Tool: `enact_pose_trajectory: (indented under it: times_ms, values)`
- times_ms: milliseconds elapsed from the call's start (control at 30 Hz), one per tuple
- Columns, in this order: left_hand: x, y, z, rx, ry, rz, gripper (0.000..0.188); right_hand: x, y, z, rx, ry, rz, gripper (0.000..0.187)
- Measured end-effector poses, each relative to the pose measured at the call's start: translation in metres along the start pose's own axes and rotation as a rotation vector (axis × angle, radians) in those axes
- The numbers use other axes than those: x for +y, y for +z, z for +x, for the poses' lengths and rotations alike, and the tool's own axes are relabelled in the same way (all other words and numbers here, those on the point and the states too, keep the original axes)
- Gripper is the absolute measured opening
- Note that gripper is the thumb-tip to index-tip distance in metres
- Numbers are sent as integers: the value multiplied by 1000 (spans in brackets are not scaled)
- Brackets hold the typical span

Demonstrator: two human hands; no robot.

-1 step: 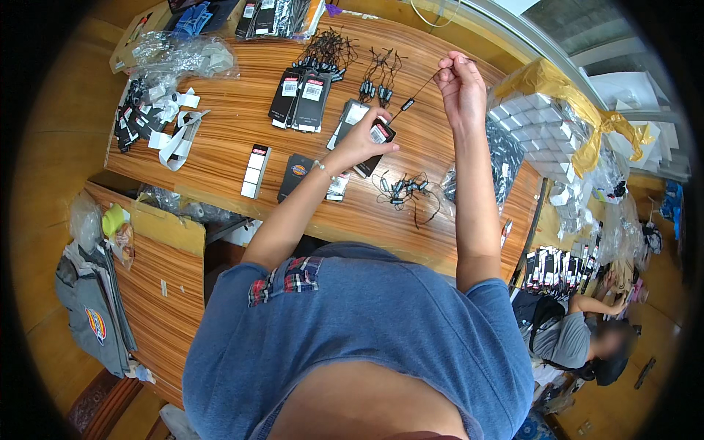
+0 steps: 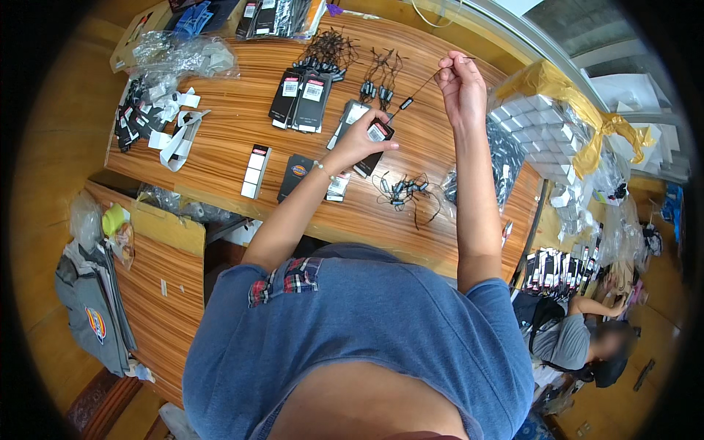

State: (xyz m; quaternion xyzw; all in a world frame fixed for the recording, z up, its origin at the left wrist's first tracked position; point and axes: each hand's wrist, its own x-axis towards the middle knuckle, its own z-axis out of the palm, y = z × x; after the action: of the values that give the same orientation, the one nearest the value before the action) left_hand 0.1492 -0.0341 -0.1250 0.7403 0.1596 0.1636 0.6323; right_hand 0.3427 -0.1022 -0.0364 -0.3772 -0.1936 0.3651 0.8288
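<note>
My left hand (image 2: 358,141) grips a black hang tag (image 2: 379,135) with a white label, fingers and thumb on its edges. A thin black hang tag string (image 2: 416,95) with a small dark clasp (image 2: 407,103) runs taut from the tag's top up to the right. My right hand (image 2: 461,81) is raised and pinches the string's far end between thumb and fingertips. Beneath and beside the left hand lie more black tags (image 2: 350,117). Nearer me, loose black strings with clasps (image 2: 402,192) lie in a tangle.
Stacked tags with strings (image 2: 311,99) stand at the back, beside a row of loose strings (image 2: 381,73). Cut labels (image 2: 178,139) and clear plastic (image 2: 213,59) lie left. A wrapped block of white boxes (image 2: 539,125) is at right. Another person (image 2: 568,341) works at far right.
</note>
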Motion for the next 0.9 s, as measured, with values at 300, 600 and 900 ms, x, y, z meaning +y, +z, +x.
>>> enact_pose_trajectory:
  times_ms: [300, 600, 900]
  values:
    - [-23, -6, 15, 59, -123, -320, 21, 11, -2, 19, 11, 19, -48, 14]
    - [-24, -6, 27, 213, 69, 590, 27, 32, -6, 35, 69, 65, -262, 14]
    - [-2, -19, -13, 305, 147, 718, 45, 79, -34, 77, 119, 261, -412, 13]
